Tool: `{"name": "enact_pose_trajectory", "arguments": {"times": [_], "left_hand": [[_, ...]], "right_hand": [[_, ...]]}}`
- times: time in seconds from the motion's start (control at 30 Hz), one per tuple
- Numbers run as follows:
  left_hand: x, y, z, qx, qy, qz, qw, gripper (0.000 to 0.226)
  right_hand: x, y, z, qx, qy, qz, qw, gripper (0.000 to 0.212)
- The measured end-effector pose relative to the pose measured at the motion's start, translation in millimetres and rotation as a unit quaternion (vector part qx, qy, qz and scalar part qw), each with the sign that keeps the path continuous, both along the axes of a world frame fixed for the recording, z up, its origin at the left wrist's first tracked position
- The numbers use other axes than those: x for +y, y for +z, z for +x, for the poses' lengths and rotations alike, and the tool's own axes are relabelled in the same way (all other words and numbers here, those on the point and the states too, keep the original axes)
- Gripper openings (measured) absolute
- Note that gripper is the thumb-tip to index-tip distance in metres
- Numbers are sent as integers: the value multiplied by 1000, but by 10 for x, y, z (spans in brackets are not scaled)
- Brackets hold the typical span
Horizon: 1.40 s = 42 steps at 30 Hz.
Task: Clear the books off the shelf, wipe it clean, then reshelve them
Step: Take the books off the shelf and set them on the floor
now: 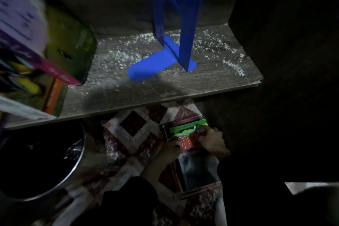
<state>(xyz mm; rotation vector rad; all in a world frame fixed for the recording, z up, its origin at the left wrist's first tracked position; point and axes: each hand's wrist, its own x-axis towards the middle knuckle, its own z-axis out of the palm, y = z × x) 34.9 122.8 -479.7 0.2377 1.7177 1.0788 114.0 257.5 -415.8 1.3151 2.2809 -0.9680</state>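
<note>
The shelf (183, 90) runs across the middle of the frame, its front edge slanting up to the right. White crumbs (117, 55) are scattered over the open board. A blue bookend (176, 24) stands upright at centre. Leaning books (45, 47) crowd the upper left, touching the board's left end.

Below the shelf's front edge, at lower centre, a green book (187, 129) lies on a darker book (198, 170) over the patterned floor (132, 130). The left hand (171, 149) curls its fingers on the green book's lower left edge. The right hand (212, 141) clamps its right edge. A round dark bin (45, 161) sits at lower left.
</note>
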Motion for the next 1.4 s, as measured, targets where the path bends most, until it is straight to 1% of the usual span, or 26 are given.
{"name": "enact_pose_trajectory", "arguments": {"times": [0.07, 0.1, 0.17, 0.23, 0.3, 0.37, 0.43, 0.47, 0.5, 0.53, 0.6, 0.67, 0.73, 0.77, 0.83, 0.87, 0.93, 1.0, 1.1, 1.17, 1.2, 1.27, 1.33, 1.37, 1.4], "left_hand": [[-105, 344, -66, 6, -14, 2, 1000, 25], [-170, 578, -106, 13, -29, -11, 999, 21], [-300, 961, -208, 44, -40, -24, 998, 22], [-474, 1353, -311, 111, -70, -16, 991, 15], [-737, 1743, -408, 184, -86, -18, 979, 13], [-1043, 2133, -509, 252, -64, -21, 965, 17], [-1342, 2524, -587, 307, -3, -16, 951, 24], [-1476, 2713, -614, 323, 36, -4, 946, 23], [-1601, 2889, -637, 343, 77, 3, 936, 19], [-1711, 3065, -650, 377, 118, 7, 919, 15], [-1905, 3387, -661, 458, 186, 3, 870, 14], [-2026, 3620, -664, 521, 221, -10, 824, 18], [-2057, 3755, -690, 569, 225, -25, 790, 27], [-2039, 3806, -701, 587, 213, -30, 780, 34], [-1957, 3857, -734, 611, 168, -51, 772, 48], [-1903, 3875, -755, 612, 143, -70, 774, 57], [-1796, 3895, -823, 594, 101, -117, 790, 72], [-1699, 3916, -917, 568, 81, -149, 805, 84], [-1560, 3928, -1059, 538, 86, -165, 822, 88], [-1477, 3909, -1099, 538, 99, -182, 817, 86], [-1444, 3897, -1094, 550, 101, -192, 806, 86], [-1403, 3860, -1065, 593, 99, -198, 774, 84], [-1380, 3795, -1034, 640, 100, -187, 739, 79], [-1360, 3760, -1021, 662, 103, -181, 720, 74], [-1329, 3721, -1012, 678, 108, -175, 705, 69]], "right_hand": [[-87, 213, -131, 37, 25, -29, 999, 38], [-158, 332, -197, 53, 45, -48, 996, 35], [-325, 581, -326, 75, 101, -76, 989, 30], [-521, 850, -486, 115, 178, -93, 973, 28], [-793, 1224, -639, 128, 241, -100, 957, 27], [-1064, 1566, -800, 168, 254, -110, 946, 28], [-1328, 1894, -956, 219, 241, -132, 936, 33], [-1435, 2024, -1040, 247, 237, -137, 930, 34], [-1542, 2171, -1106, 275, 234, -138, 922, 34], [-1635, 2293, -1182, 298, 226, -135, 917, 33], [-1800, 2502, -1311, 337, 218, -115, 909, 32], [-1928, 2645, -1415, 363, 215, -86, 903, 35], [-2020, 2730, -1483, 377, 211, -71, 899, 38], [-2059, 2769, -1489, 384, 212, -67, 896, 38], [-2109, 2826, -1463, 390, 215, -54, 894, 34], [-2113, 2831, -1450, 392, 213, -48, 894, 31], [-2096, 2812, -1428, 397, 206, -46, 893, 26], [-2042, 2769, -1413, 392, 201, -52, 897, 23], [-1918, 2724, -1374, 381, 187, -64, 903, 35], [-1828, 2714, -1343, 378, 177, -65, 906, 37], [-1788, 2714, -1332, 381, 167, -74, 906, 37], [-1733, 2710, -1326, 382, 146, -88, 908, 37], [-1695, 2704, -1346, 381, 138, -67, 912, 32], [-1683, 2698, -1357, 382, 139, -57, 912, 37], [-1676, 2700, -1358, 379, 143, -52, 913, 46]]}}
